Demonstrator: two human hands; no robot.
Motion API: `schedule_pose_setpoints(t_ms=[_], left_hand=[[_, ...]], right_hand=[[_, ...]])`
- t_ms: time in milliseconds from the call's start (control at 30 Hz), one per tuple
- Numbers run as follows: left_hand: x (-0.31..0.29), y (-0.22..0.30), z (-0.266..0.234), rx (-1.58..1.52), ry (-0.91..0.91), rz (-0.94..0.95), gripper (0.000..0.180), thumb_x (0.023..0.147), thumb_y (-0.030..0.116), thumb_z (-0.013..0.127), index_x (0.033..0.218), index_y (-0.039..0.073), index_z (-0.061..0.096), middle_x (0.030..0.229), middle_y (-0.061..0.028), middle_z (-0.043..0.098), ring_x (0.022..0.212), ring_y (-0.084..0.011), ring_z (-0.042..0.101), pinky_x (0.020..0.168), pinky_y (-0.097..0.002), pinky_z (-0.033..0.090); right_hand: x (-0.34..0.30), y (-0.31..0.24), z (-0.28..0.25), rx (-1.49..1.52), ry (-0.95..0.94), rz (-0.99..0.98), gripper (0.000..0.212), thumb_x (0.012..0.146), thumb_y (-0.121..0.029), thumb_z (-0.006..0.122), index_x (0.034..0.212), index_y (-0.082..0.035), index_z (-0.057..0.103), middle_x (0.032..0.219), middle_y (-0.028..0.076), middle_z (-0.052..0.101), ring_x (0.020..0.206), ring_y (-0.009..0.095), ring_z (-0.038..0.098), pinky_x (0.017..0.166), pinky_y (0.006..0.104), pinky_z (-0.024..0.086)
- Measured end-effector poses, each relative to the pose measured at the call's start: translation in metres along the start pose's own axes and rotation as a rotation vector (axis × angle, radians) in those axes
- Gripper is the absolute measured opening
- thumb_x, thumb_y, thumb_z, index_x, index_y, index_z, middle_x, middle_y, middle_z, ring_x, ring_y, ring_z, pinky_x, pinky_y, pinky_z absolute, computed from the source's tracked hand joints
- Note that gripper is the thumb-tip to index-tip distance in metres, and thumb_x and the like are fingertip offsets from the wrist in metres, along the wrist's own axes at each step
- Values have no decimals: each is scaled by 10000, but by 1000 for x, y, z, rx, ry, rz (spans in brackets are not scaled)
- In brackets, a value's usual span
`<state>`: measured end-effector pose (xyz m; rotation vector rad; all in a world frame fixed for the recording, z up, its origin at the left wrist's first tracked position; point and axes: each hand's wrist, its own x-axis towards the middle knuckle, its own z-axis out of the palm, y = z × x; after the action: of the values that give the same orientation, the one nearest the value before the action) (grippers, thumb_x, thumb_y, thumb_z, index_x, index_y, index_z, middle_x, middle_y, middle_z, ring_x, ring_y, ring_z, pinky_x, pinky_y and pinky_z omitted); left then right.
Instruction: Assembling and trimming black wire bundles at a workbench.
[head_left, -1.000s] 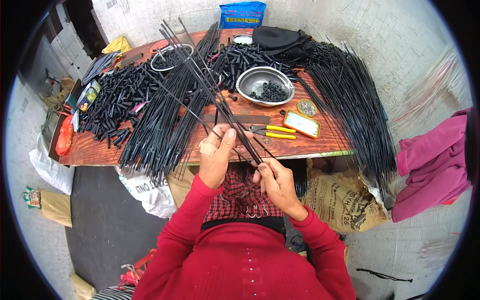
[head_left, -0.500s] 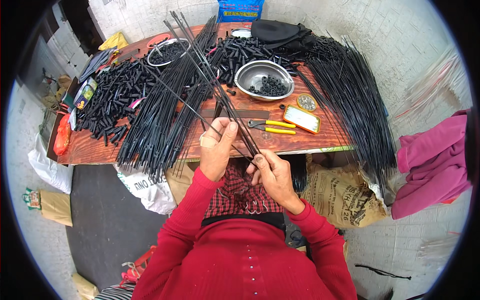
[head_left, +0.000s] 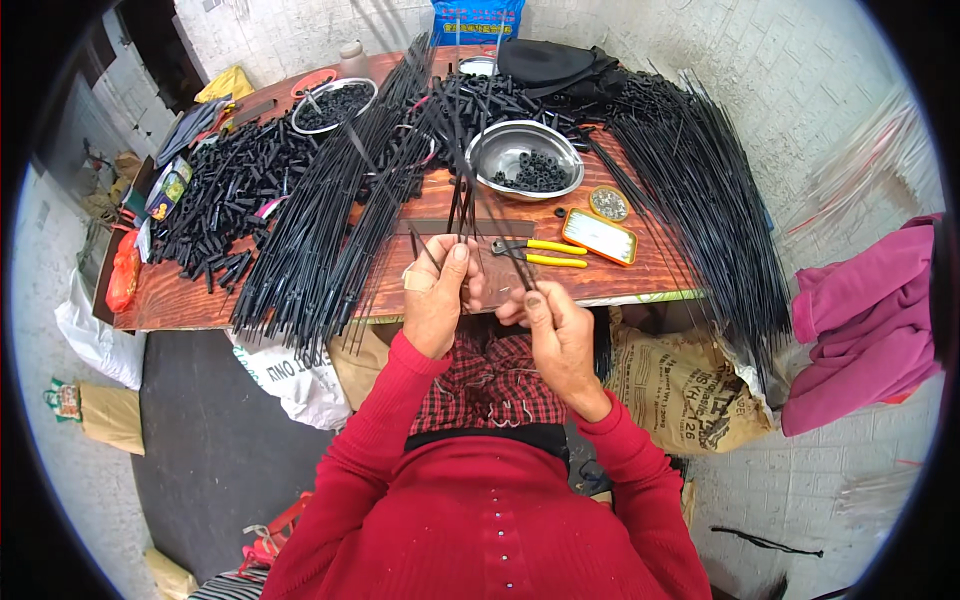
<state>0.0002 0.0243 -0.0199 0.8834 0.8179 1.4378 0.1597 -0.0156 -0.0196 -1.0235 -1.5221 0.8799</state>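
Observation:
My left hand (head_left: 437, 298) is closed around the lower end of a small bunch of thin black rods (head_left: 462, 165) that fan up and away over the wooden table (head_left: 620, 285). My right hand (head_left: 553, 328) sits just beside it at the table's near edge, pinching one of the same rods between thumb and fingers. Both sleeves are red. A large heap of the same black rods (head_left: 330, 225) lies on the table left of my hands.
A metal bowl (head_left: 522, 155) of small black rings, yellow-handled pliers (head_left: 538, 252), an orange-rimmed tin (head_left: 598, 236) and a pile of short black tubes (head_left: 225, 205) sit on the table. More rods (head_left: 700, 200) hang off the right side. Sacks (head_left: 680, 385) and pink cloth (head_left: 865, 320) stand beside.
The rod bunch has swung from leaning left to nearly upright, and both hands have drawn slightly closer to my body.

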Motion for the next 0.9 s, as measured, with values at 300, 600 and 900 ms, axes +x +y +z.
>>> schedule_pose_setpoints(t_ms=[300,600,900], left_hand=[[-1,11,-2,-58,59,-60,201,1040,234,490,1121,61,552,743,40,468,525,-12,331,439,-169,255],[-8,14,2,-189,19,-30,246,1046,305,476,1014,67,529,709,23,446,526,-43,387,434,-192,293],[-14,10,22,-89,-41,29,286,1055,322,440,1041,47,520,1022,-136,672,800,-144,650,659,-246,540]], right_hand=[[30,-95,-51,413,160,-152,288,1065,-279,418,1058,-15,535,661,81,573,406,78,408,381,194,334],[-15,-75,-44,371,-50,229,272,1039,-255,484,1061,13,525,685,104,611,467,96,499,452,210,400],[-34,-39,-28,318,-138,309,342,1049,-289,467,1130,23,581,665,17,572,466,25,411,457,170,338]])
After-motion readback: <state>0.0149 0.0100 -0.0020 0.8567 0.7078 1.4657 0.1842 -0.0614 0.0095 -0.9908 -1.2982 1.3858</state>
